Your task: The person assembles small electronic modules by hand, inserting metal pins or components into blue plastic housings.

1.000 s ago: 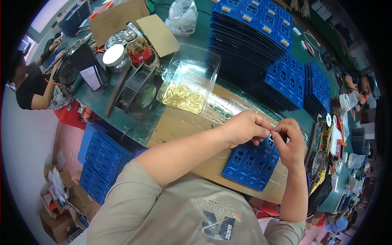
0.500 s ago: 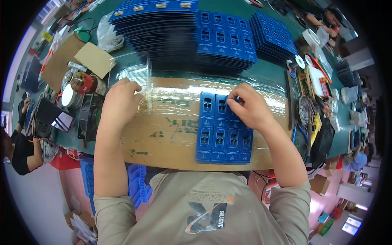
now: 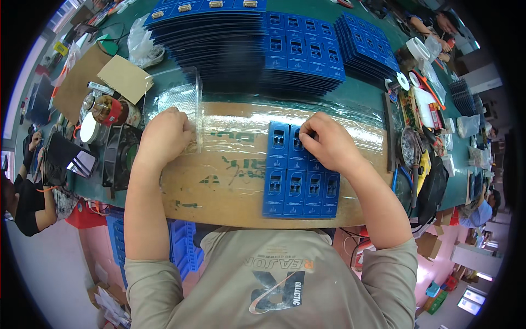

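Note:
A blue circuit board panel (image 3: 295,189), divided into several repeated units with small dark parts on them, lies flat on the cardboard-covered work area. My right hand (image 3: 329,143) is over its upper edge, thumb and fingertips pinched at the second unit of the top row. Whatever sits between those fingertips is too small to make out. On the left, my left hand (image 3: 166,137) rests at the lower part of a clear plastic tray (image 3: 189,90), its fingers curled together. Those fingertips are partly hidden, so their contents cannot be seen.
Tall stacks of blue board panels (image 3: 304,46) stand along the back. Left of the tray are a black fan (image 3: 120,156), a jar with a red label (image 3: 112,111) and a piece of tan card (image 3: 125,78). Tools and solder spools (image 3: 402,81) crowd the right side. Other people work nearby.
My left hand's fingers have drawn closer together at the tray. My right hand has shifted slightly left, its fingertips still pinched over the board panel.

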The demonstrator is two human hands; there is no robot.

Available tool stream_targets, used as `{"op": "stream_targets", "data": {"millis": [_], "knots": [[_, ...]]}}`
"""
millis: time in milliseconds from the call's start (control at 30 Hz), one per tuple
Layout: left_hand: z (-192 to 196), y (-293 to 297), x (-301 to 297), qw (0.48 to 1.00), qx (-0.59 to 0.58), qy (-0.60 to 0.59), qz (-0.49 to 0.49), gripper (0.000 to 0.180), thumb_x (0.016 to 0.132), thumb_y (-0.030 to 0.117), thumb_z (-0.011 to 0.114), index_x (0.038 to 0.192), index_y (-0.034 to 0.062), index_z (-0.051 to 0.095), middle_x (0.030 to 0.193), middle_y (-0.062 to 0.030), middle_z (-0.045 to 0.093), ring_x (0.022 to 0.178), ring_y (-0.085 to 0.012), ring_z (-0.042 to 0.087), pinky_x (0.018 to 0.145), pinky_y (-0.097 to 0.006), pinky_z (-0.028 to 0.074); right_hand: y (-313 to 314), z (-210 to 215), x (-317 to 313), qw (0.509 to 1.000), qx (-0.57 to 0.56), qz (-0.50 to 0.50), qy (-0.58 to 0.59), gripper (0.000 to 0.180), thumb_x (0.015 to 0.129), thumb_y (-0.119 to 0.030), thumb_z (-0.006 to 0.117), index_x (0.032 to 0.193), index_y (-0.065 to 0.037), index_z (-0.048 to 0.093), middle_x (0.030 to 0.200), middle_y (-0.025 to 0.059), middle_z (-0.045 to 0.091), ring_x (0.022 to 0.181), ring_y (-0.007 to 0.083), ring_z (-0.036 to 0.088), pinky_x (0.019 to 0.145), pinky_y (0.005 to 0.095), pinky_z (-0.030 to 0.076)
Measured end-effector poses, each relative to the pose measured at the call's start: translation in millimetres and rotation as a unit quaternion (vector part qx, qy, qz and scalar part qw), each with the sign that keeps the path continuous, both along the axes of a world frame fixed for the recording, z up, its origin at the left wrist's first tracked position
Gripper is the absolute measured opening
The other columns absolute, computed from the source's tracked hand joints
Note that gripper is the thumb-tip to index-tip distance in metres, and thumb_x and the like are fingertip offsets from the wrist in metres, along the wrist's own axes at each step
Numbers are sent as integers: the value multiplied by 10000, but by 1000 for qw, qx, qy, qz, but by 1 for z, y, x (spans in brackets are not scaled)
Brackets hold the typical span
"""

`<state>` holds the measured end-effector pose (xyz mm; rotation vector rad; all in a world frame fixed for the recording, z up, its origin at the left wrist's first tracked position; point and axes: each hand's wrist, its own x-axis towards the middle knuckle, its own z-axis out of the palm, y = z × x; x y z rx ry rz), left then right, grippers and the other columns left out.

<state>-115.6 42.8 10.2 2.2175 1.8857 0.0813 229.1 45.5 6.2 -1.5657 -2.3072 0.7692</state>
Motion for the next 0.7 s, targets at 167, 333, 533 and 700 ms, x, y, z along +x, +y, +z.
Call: {"op": "stream_targets", "data": {"millis": [167, 333, 533, 700], "knots": [[-4, -2, 1, 999, 44, -22, 23, 162, 783, 147, 638, 781, -15, 656, 910, -183, 645, 881, -369, 629, 815, -440, 508, -1, 2, -1, 1000, -10, -10, 1, 169, 881, -207, 610, 914, -49, 659, 975, 136, 605, 940, 328, 607, 832, 417, 493], [0, -5, 3, 996, 67, -40, 44, 169, 792, 160, 650, 781, -8, 670, 909, -178, 649, 885, -365, 631, 815, -439, 509, 0, 1, -2, 1000, -11, -6, 5, 168, 878, -217, 619, 914, -59, 663, 971, 124, 605, 939, 325, 612, 831, 414, 496], [11, -12, 10, 988, 72, -109, 84, 166, 800, 160, 651, 813, -1, 689, 924, -174, 655, 898, -359, 633, 834, -438, 503, -8, 0, -6, 998, 56, 5, -29, 122, 861, -217, 648, 903, -104, 664, 951, 90, 599, 873, 323, 637, 755, 424, 520], [10, -14, 5, 972, 86, -197, 94, 200, 882, 161, 600, 919, -11, 695, 945, -198, 683, 914, -385, 633, 833, -431, 499, -12, -1, -7, 997, 77, 0, -15, 102, 869, -208, 654, 905, -115, 679, 969, 82, 613, 855, 323, 644, 736, 416, 525]]}}
